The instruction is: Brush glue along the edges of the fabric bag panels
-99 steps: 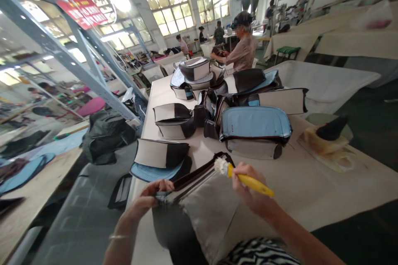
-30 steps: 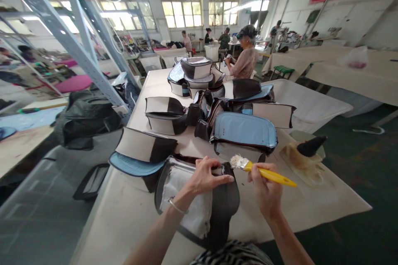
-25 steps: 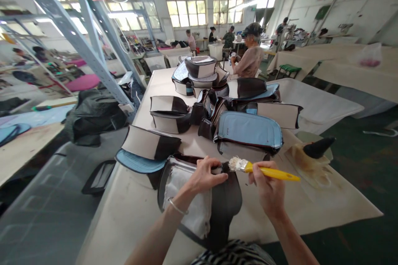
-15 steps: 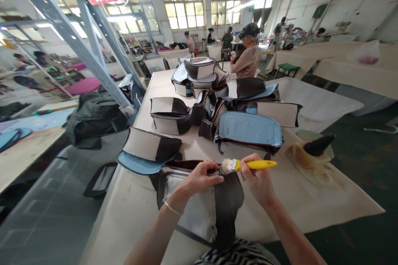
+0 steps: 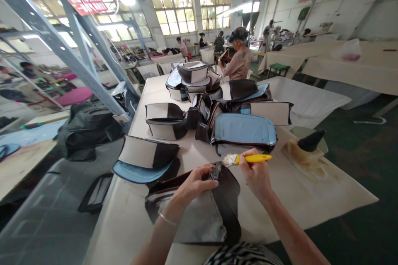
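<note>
An unfinished grey and black bag piece [image 5: 202,217] lies at the table's near edge, its inner side showing. My left hand [image 5: 199,180] pinches the piece's dark upper edge between thumb and fingers. In my right hand [image 5: 255,172] is a yellow-handled brush [image 5: 255,158], pointing left. Its whitish, clotted bristles are at the dark edge, just right of my left fingertips; whether they touch it is hard to tell.
Beige and black bag pieces [image 5: 149,153] lie at the left, a blue-faced one [image 5: 245,128] beyond my hands. A stained container with a black cone [image 5: 311,140] stands right. A person [image 5: 239,60] sits behind the table [image 5: 338,190].
The view has shifted slightly to the right. The dark edge at my left hand now stands up, bunched between the fingers, and the brush is a little farther from that hand.
</note>
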Demonstrator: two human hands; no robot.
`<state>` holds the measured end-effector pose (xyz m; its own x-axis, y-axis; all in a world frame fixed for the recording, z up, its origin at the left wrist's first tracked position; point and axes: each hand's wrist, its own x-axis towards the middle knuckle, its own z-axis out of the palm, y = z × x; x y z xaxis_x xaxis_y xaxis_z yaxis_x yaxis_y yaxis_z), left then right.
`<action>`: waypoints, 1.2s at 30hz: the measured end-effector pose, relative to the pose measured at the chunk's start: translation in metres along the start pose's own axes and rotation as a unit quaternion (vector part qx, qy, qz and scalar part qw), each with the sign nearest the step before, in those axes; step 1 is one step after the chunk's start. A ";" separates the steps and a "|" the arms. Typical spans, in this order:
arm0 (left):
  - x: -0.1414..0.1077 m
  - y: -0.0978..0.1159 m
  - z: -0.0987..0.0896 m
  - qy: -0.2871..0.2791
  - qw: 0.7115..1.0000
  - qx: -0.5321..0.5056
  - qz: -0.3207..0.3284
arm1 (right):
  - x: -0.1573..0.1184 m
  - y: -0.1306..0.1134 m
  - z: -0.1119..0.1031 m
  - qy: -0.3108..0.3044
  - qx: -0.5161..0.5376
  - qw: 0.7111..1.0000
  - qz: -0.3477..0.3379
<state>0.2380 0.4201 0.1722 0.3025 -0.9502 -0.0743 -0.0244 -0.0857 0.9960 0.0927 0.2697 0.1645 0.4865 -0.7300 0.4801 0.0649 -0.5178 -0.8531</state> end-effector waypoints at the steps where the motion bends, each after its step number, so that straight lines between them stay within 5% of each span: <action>1: 0.000 0.002 0.002 -0.003 1.000 0.005 0.013 | 0.001 0.001 0.000 0.001 0.003 1.000 -0.002; 4: -0.002 0.007 0.006 -0.018 1.000 -0.011 0.019 | 0.002 0.000 -0.001 -0.036 0.006 0.999 -0.015; 7: -0.005 0.010 0.003 -0.027 0.998 -0.054 0.015 | 0.004 -0.005 -0.005 0.017 0.000 1.000 -0.026; 11: -0.013 0.007 -0.020 0.000 0.988 -0.144 0.058 | 0.008 -0.021 -0.012 0.054 0.144 0.988 0.009; 18: -0.029 -0.008 -0.060 0.063 0.927 -0.363 0.072 | 0.008 -0.044 0.010 -0.014 0.245 0.969 0.020; 23: -0.041 -0.007 -0.068 0.110 0.929 -0.346 0.073 | -0.003 -0.052 0.040 -0.089 0.278 0.956 0.012; 28: -0.049 -0.007 -0.070 0.109 0.919 -0.368 0.088 | -0.009 -0.055 0.061 -0.199 0.207 0.955 -0.077; 36: -0.054 -0.019 -0.076 0.143 0.925 -0.347 0.058 | -0.010 -0.057 0.068 -0.188 0.171 0.963 -0.087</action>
<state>0.2947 0.4954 0.1607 0.5787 -0.8141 -0.0480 0.5151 0.3192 0.7955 0.1436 0.3363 0.1944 0.7189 -0.3987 0.5694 0.4268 -0.3934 -0.8143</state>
